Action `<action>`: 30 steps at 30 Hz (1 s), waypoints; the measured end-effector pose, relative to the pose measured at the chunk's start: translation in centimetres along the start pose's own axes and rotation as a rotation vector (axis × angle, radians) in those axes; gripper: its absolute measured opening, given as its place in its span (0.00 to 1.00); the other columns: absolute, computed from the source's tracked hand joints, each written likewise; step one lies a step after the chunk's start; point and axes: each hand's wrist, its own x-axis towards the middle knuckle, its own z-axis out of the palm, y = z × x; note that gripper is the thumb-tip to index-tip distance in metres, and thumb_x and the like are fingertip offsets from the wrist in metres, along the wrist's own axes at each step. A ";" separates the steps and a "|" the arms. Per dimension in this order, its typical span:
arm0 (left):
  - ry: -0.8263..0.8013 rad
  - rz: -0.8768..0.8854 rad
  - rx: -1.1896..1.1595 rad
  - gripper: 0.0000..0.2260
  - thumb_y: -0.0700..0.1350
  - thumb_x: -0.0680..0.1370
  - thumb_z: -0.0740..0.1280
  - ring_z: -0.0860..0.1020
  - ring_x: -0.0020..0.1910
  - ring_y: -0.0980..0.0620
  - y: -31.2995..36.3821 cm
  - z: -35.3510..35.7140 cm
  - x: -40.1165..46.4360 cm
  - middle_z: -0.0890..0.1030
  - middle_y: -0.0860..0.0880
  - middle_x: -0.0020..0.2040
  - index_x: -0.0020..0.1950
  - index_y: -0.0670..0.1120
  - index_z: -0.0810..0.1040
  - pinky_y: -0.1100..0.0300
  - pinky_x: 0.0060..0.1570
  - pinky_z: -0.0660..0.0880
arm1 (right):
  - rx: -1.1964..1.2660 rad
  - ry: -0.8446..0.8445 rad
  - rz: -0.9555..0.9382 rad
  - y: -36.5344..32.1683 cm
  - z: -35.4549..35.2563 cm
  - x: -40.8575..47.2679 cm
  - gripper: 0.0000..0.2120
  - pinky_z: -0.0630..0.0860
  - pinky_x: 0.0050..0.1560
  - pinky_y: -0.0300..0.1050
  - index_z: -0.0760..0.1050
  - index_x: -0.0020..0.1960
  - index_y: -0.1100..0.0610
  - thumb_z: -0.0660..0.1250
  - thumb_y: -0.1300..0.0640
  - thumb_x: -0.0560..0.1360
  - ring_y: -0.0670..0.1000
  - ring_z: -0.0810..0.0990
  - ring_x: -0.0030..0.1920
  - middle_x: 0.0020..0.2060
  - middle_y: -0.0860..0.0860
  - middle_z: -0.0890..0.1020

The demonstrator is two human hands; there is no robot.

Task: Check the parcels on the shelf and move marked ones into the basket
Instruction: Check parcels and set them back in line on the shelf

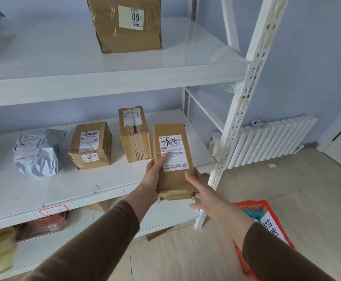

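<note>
The left hand (154,175) grips a long cardboard parcel (172,161) at the middle shelf (74,185) edge, thumb on its label, which bears handwritten marks (so, by my reading, one for the basket). The right hand (202,191) rests against its lower right side, fingers straight and slightly apart. The red basket (244,260) waits on the floor; three parcels (90,145) remain unchecked.

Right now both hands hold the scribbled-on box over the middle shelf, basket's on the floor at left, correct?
Not quite: the head view shows the red basket on the floor at right. The left hand and right hand do hold the scribbled-on box over the middle shelf.
</note>
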 end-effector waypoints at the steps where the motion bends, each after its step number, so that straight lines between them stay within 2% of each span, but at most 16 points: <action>1: 0.024 -0.021 -0.012 0.33 0.63 0.72 0.76 0.85 0.58 0.40 0.1 0.4 0.6 0.85 0.45 0.61 0.72 0.53 0.71 0.37 0.59 0.82 | 0.028 0.013 0.004 0.0 -0.1 0.6 0.55 0.72 0.71 0.61 0.56 0.81 0.34 0.77 0.26 0.60 0.52 0.68 0.77 0.77 0.40 0.67; 4: 0.047 -0.031 0.032 0.34 0.63 0.74 0.75 0.83 0.56 0.43 0.8 1.6 2.6 0.82 0.45 0.61 0.74 0.53 0.65 0.41 0.57 0.82 | 0.110 0.077 -0.047 -1.4 -1.0 3.1 0.39 0.72 0.72 0.61 0.68 0.74 0.38 0.76 0.32 0.68 0.52 0.78 0.68 0.70 0.45 0.78; 7: 0.041 -0.006 0.104 0.35 0.60 0.75 0.75 0.81 0.58 0.46 1.6 2.5 5.1 0.80 0.45 0.62 0.75 0.49 0.65 0.44 0.65 0.78 | 0.146 0.174 -0.068 -4.0 -2.0 6.1 0.27 0.73 0.70 0.64 0.70 0.71 0.44 0.71 0.37 0.75 0.54 0.80 0.63 0.62 0.48 0.81; 11: 0.009 -0.029 0.152 0.29 0.58 0.79 0.72 0.78 0.64 0.46 2.7 3.4 9.0 0.80 0.47 0.65 0.76 0.50 0.69 0.45 0.71 0.72 | 0.087 0.261 -0.027 -7.3 -3.0 10.5 0.29 0.73 0.69 0.64 0.70 0.69 0.48 0.72 0.37 0.75 0.54 0.80 0.61 0.61 0.49 0.82; 13: 0.014 -0.047 0.181 0.25 0.59 0.81 0.69 0.77 0.62 0.49 3.3 4.1 10.5 0.80 0.49 0.64 0.75 0.51 0.71 0.47 0.68 0.72 | 0.064 0.266 -0.019 -8.6 -3.3 12.4 0.26 0.73 0.69 0.63 0.72 0.69 0.47 0.70 0.37 0.76 0.53 0.80 0.60 0.61 0.48 0.82; 18: -0.008 -0.060 0.170 0.20 0.55 0.83 0.67 0.78 0.53 0.54 4.6 5.4 14.4 0.81 0.51 0.61 0.75 0.53 0.73 0.51 0.61 0.73 | 0.076 0.303 -0.012 -10.4 -4.2 16.7 0.16 0.77 0.59 0.56 0.74 0.64 0.49 0.65 0.42 0.81 0.51 0.82 0.54 0.58 0.51 0.83; 21: -0.003 -0.049 0.165 0.19 0.54 0.84 0.66 0.78 0.52 0.55 4.7 5.9 16.4 0.81 0.53 0.59 0.75 0.55 0.72 0.52 0.57 0.72 | 0.121 0.321 -0.012 -10.9 -4.8 18.5 0.09 0.78 0.61 0.53 0.75 0.57 0.48 0.65 0.44 0.82 0.51 0.80 0.54 0.55 0.51 0.82; 23: 0.007 -0.052 0.164 0.22 0.54 0.83 0.68 0.78 0.57 0.53 4.3 6.0 17.3 0.81 0.53 0.62 0.76 0.55 0.71 0.52 0.60 0.71 | 0.130 0.323 -0.027 -10.8 -5.2 19.7 0.08 0.77 0.64 0.53 0.75 0.59 0.48 0.65 0.45 0.83 0.48 0.79 0.51 0.53 0.49 0.82; 24: 0.012 -0.060 0.169 0.26 0.55 0.81 0.69 0.77 0.63 0.50 4.1 6.0 17.6 0.80 0.52 0.67 0.78 0.56 0.68 0.51 0.66 0.71 | 0.127 0.318 -0.032 -10.7 -5.3 20.1 0.09 0.77 0.64 0.53 0.75 0.61 0.48 0.64 0.45 0.84 0.48 0.79 0.51 0.53 0.49 0.82; 26: 0.006 -0.052 0.192 0.28 0.55 0.81 0.69 0.73 0.71 0.46 3.7 5.8 18.5 0.77 0.51 0.72 0.81 0.58 0.65 0.45 0.75 0.66 | 0.116 0.307 -0.064 -10.6 -5.0 20.5 0.10 0.78 0.58 0.49 0.75 0.62 0.49 0.62 0.46 0.85 0.47 0.80 0.51 0.52 0.47 0.83; 28: 0.015 -0.032 0.206 0.25 0.55 0.83 0.67 0.73 0.72 0.45 3.4 5.6 19.0 0.77 0.51 0.71 0.79 0.59 0.67 0.44 0.77 0.65 | 0.103 0.320 -0.099 -10.5 -4.6 20.8 0.10 0.76 0.46 0.43 0.76 0.62 0.49 0.60 0.47 0.86 0.46 0.81 0.48 0.50 0.47 0.83; 29: 0.019 -0.022 0.213 0.23 0.55 0.84 0.65 0.73 0.71 0.45 3.4 5.6 19.2 0.78 0.52 0.71 0.79 0.60 0.67 0.46 0.76 0.66 | 0.081 0.339 -0.119 -10.5 -4.4 20.9 0.11 0.76 0.45 0.43 0.76 0.61 0.50 0.60 0.47 0.86 0.47 0.82 0.49 0.51 0.48 0.84; 30: 0.022 -0.008 0.232 0.22 0.55 0.84 0.64 0.74 0.70 0.46 3.5 5.8 19.0 0.77 0.52 0.71 0.79 0.60 0.67 0.49 0.74 0.67 | 0.043 0.364 -0.139 -10.5 -4.3 20.8 0.12 0.78 0.48 0.45 0.77 0.62 0.50 0.60 0.46 0.85 0.49 0.83 0.51 0.54 0.50 0.85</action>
